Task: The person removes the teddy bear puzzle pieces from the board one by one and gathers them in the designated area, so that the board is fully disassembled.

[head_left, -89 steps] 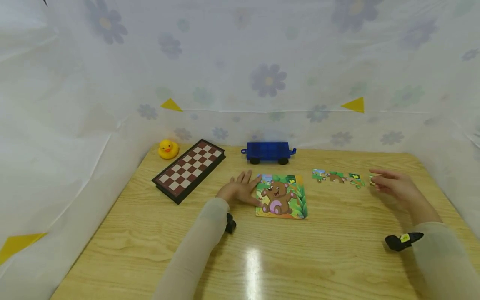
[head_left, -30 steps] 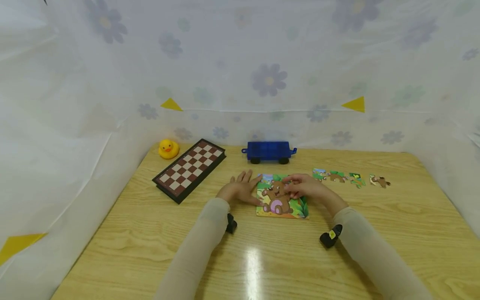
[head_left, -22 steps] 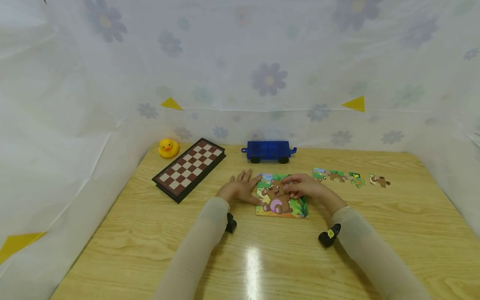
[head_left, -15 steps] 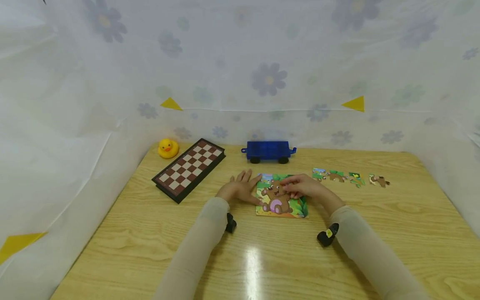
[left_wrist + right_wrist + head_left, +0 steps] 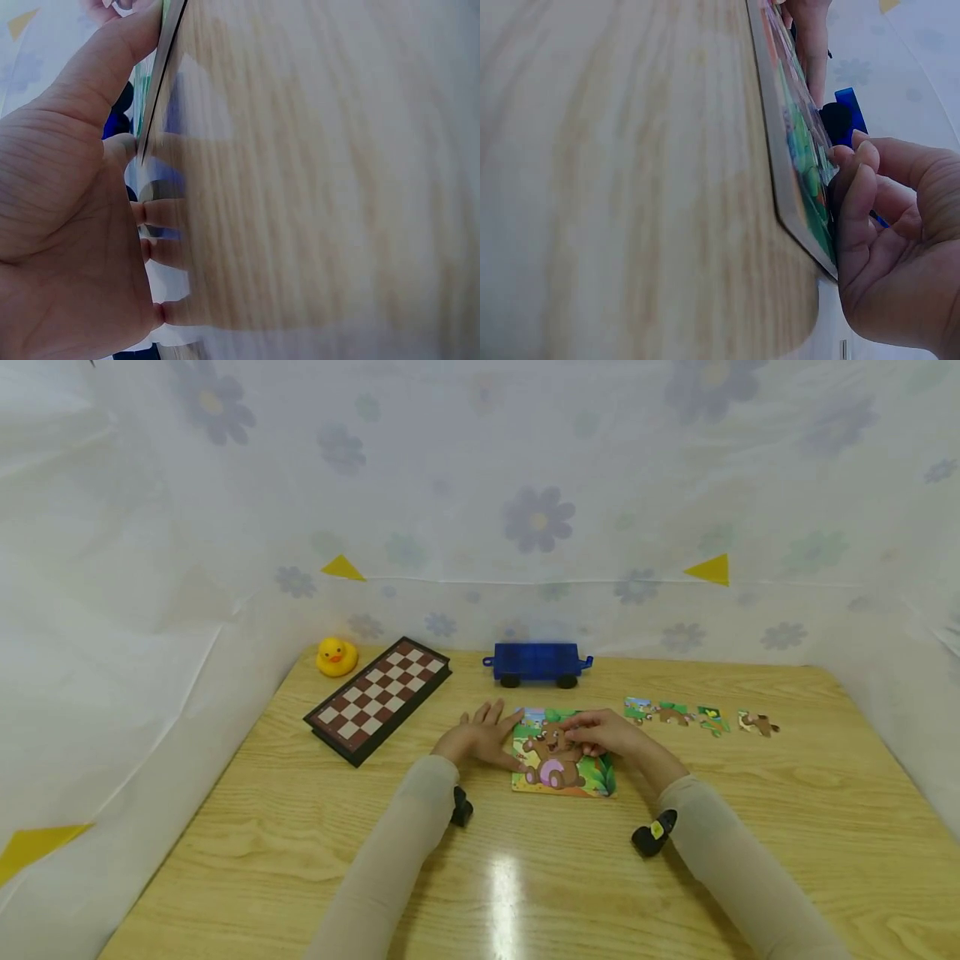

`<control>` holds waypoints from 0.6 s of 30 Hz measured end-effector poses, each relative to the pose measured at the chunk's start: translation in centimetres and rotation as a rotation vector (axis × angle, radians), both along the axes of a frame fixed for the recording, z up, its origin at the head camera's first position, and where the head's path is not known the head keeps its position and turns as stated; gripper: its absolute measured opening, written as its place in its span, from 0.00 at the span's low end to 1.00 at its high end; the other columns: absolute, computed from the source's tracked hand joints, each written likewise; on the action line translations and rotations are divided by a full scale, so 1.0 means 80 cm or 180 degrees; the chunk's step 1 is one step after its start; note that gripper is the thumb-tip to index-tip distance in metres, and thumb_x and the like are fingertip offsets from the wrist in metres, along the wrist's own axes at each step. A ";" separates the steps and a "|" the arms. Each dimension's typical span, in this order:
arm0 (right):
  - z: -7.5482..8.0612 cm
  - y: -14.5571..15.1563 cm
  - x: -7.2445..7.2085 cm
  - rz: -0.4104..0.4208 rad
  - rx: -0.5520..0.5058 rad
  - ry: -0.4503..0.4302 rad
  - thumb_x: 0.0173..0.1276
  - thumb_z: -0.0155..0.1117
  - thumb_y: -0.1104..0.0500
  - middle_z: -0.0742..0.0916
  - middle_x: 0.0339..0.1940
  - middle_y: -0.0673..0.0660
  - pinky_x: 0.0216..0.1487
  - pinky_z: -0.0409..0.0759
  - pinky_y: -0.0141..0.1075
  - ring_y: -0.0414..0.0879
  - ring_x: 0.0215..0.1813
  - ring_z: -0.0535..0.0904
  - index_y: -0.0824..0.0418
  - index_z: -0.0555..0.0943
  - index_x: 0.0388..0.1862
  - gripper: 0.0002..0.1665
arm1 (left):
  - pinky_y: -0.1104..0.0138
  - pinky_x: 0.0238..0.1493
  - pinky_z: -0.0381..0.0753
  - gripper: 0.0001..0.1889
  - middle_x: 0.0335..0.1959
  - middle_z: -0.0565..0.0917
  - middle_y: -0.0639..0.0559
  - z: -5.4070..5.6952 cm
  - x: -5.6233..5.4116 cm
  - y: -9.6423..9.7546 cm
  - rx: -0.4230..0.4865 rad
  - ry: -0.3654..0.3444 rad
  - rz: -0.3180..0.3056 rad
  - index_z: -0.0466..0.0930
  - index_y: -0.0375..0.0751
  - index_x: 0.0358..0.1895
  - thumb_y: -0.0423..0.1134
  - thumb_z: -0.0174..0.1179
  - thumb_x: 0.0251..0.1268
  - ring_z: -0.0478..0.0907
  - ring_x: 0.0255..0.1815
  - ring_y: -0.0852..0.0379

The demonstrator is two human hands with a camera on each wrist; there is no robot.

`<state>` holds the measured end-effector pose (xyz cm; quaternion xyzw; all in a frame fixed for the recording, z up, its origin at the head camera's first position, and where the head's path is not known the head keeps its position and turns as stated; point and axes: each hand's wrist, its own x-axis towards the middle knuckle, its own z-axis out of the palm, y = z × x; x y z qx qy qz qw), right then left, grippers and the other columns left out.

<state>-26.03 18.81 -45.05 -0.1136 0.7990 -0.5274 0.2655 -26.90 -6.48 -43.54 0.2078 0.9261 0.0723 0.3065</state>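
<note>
Right of the bear puzzle, four pieces lie loose (others remain, I judge); left hand is wide, right hand narrow, holding what, I cannot tell.

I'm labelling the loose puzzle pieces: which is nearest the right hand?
The leftmost piece, the only one showing blue; the other three lie farther from the right hand.

On my feed I observe a wood-grain table. White sheeting encloses its rear, left and right sides, printed with pale flowers at the rear. Yellow triangles mark the rear and left sheeting. A light reflection lies on the table's near half.
</note>
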 end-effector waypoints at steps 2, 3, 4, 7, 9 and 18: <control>0.000 0.000 0.000 -0.0019 -0.0022 -0.0013 0.71 0.56 0.59 0.79 0.21 0.50 0.23 0.73 0.30 0.38 0.20 0.72 0.70 0.72 0.62 0.24 | 0.43 0.69 0.28 0.55 0.75 0.23 0.50 -0.001 -0.001 0.000 0.0002 -0.0002 0.0022 0.27 0.66 0.75 0.70 0.57 0.53 0.21 0.75 0.48; 0.000 0.000 0.001 -0.0038 -0.0025 -0.0020 0.71 0.57 0.59 0.79 0.22 0.50 0.23 0.72 0.30 0.38 0.20 0.72 0.69 0.72 0.62 0.24 | 0.43 0.69 0.28 0.55 0.75 0.23 0.50 -0.002 -0.002 0.000 0.0010 0.0000 0.0031 0.27 0.66 0.75 0.70 0.57 0.53 0.21 0.75 0.48; 0.000 0.000 0.001 -0.0045 -0.0030 -0.0019 0.71 0.57 0.58 0.79 0.22 0.50 0.23 0.72 0.30 0.38 0.21 0.72 0.69 0.72 0.62 0.24 | 0.43 0.69 0.28 0.55 0.75 0.23 0.50 -0.003 -0.002 0.001 0.0006 -0.0001 0.0034 0.27 0.66 0.75 0.70 0.57 0.52 0.21 0.75 0.48; -0.001 0.000 0.001 -0.0058 -0.0058 -0.0019 0.71 0.57 0.58 0.79 0.23 0.51 0.23 0.72 0.31 0.39 0.21 0.72 0.69 0.72 0.62 0.24 | 0.43 0.69 0.28 0.55 0.75 0.23 0.50 -0.003 -0.002 0.000 0.0018 -0.0003 0.0043 0.27 0.66 0.75 0.70 0.57 0.52 0.21 0.75 0.47; -0.002 0.000 0.001 -0.0056 -0.0081 -0.0006 0.71 0.57 0.58 0.79 0.24 0.52 0.24 0.73 0.31 0.39 0.21 0.72 0.69 0.72 0.62 0.24 | 0.43 0.69 0.28 0.55 0.75 0.24 0.49 -0.003 -0.002 0.000 0.0021 0.0002 0.0040 0.27 0.66 0.75 0.70 0.57 0.53 0.21 0.75 0.47; -0.003 0.002 0.003 -0.0027 -0.0239 -0.0013 0.70 0.58 0.59 0.82 0.32 0.54 0.29 0.78 0.31 0.40 0.28 0.79 0.70 0.69 0.64 0.27 | 0.43 0.69 0.30 0.53 0.76 0.25 0.47 0.006 0.006 -0.002 0.0064 0.0024 -0.0010 0.29 0.63 0.75 0.69 0.56 0.56 0.23 0.75 0.46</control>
